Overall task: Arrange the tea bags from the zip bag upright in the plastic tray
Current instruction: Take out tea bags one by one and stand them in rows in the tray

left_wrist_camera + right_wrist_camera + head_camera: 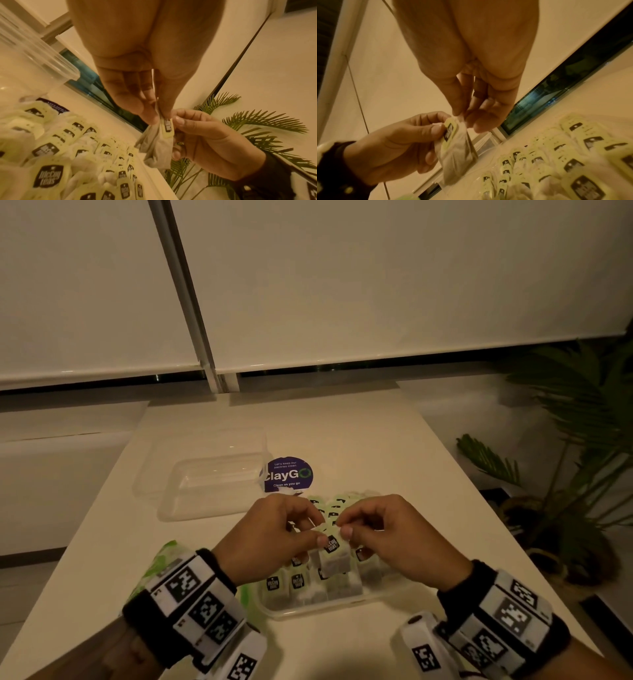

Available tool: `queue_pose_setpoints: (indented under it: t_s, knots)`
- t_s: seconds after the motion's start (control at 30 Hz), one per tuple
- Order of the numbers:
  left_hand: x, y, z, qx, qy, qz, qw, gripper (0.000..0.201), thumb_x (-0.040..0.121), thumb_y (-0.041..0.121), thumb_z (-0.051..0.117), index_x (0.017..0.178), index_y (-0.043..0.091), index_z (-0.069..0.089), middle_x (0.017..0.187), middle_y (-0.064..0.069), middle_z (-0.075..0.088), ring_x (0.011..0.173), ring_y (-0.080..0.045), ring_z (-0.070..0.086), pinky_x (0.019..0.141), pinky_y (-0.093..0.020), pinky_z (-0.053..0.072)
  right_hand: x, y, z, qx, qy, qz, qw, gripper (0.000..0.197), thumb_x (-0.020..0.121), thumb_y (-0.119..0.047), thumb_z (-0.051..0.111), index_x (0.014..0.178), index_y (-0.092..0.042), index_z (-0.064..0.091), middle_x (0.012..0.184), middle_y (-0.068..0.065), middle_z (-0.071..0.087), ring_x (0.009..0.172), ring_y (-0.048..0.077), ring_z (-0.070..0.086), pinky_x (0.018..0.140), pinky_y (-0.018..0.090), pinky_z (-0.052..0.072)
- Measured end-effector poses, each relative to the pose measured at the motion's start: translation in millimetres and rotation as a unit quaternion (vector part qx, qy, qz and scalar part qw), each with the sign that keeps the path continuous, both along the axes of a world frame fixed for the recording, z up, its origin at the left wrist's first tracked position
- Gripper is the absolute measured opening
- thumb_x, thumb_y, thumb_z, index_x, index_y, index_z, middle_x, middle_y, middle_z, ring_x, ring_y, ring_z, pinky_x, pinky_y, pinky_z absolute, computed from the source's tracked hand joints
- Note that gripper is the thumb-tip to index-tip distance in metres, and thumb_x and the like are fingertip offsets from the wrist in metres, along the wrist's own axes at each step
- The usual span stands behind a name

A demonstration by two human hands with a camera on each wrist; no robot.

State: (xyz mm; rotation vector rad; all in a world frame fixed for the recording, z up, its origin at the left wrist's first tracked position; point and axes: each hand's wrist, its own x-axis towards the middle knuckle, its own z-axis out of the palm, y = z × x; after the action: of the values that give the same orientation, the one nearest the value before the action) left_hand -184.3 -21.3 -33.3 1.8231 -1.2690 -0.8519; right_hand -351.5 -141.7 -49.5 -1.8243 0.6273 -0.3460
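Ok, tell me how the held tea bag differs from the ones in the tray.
The held tea bag hangs in the air above the tray; the tray bags sit inside it.
Both hands, left hand and right hand, pinch the held bag at its top; nothing touches the tray bags.
The held bag is alone; the tray bags stand packed in rows.
Shared: pale green tags with a dark logo.

A pale paper tea bag (335,556) with a light green tag printed with a black logo hangs upright above a clear plastic tray (329,607), where similar tagged tea bags (298,585) stand in rows. A green-printed zip bag (161,565), apparently flat, lies left of it.
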Motion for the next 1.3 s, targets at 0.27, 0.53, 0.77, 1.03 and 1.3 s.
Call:
queue_pose_setpoints:
  t_s: [0.27, 0.53, 0.77, 1.03, 1.3]
  knots:
    - [-22, -35, -31, 0.037, 0.038, -0.016, 0.998, 0.012, 0.082, 0.012, 0.075, 0.091, 0.012, 0.066, 0.064, 0.001, 0.068, 0.059, -0.018, 0.07, 0.053, -0.03, 0.054, -23, -25, -8, -0.06, 0.086, -0.02, 0.994, 0.017, 0.075, -0.006, 0.08, 0.089, -0.016, 0.077, 0.074, 0.0, 0.073, 0.068, 0.007, 0.068, 0.068, 0.026, 0.056]
    - [-42, -65, -62, 0.09, 0.018, -0.064, 0.994, 0.014, 0.079, 0.017, 0.078, 0.08, 0.022, 0.065, 0.063, -0.005, 0.069, 0.05, -0.012, 0.062, 0.052, -0.022, 0.05, -29, -41, -25, -0.152, 0.213, 0.011, 0.965, 0.018, 0.08, -0.005, 0.07, 0.093, -0.014, 0.078, 0.076, -0.007, 0.07, 0.063, -0.004, 0.059, 0.058, 0.003, 0.039]
    - [-39, -75, -75, 0.133, -0.052, -0.086, 0.986, 0.027, 0.07, 0.01, 0.081, 0.086, 0.027, 0.066, 0.064, 0.008, 0.06, 0.053, -0.002, 0.052, 0.061, -0.022, 0.048, -34, -53, -34, -0.122, 0.247, 0.032, 0.961, 0.02, 0.081, -0.001, 0.068, 0.092, -0.015, 0.077, 0.067, -0.008, 0.067, 0.063, -0.003, 0.063, 0.066, 0.01, 0.048]
    - [-44, -80, -71, 0.179, -0.083, -0.109, 0.974, 0.024, 0.08, 0.001, 0.069, 0.101, 0.013, 0.068, 0.067, -0.001, 0.069, 0.051, -0.006, 0.059, 0.052, -0.016, 0.044, -35, -65, -41, -0.139, 0.266, 0.032, 0.953, 0.017, 0.082, -0.005, 0.069, 0.093, -0.016, 0.077, 0.074, -0.006, 0.069, 0.06, -0.005, 0.058, 0.056, 0.005, 0.038]
    - [-50, -80, -75, 0.179, -0.199, -0.116, 0.957, 0.032, 0.073, 0.003, 0.062, 0.096, 0.019, 0.076, 0.09, -0.003, 0.074, 0.086, -0.017, 0.067, 0.065, -0.021, 0.046, -28, -60, -49, -0.212, 0.295, 0.016, 0.932, 0.026, 0.081, -0.006, 0.057, 0.094, -0.019, 0.075, 0.106, 0.002, 0.072, 0.094, 0.02, 0.066, 0.082, 0.031, 0.055]
